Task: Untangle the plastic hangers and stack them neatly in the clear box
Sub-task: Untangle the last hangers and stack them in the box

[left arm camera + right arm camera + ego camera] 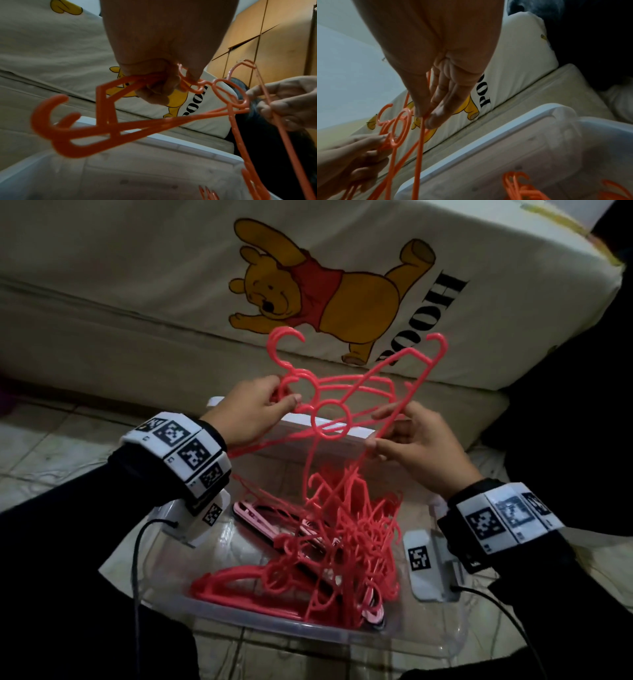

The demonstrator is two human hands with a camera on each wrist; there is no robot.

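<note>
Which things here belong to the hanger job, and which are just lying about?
Job:
- lifted hangers, held by left hand and right hand
- tangled pile
- clear box

Lying about:
- bear-print mattress
- tiled floor

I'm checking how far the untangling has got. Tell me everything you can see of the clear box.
The clear box is a see-through plastic tub with rounded corners and a white rim along its far edge, standing open on the tiled floor in front of the mattress. Inside lies a tangled pile of coral-red plastic hangers, with a few flatter ones towards the near left corner. One strand of hangers rises out of the pile to the left hand and right hand above it.
</note>
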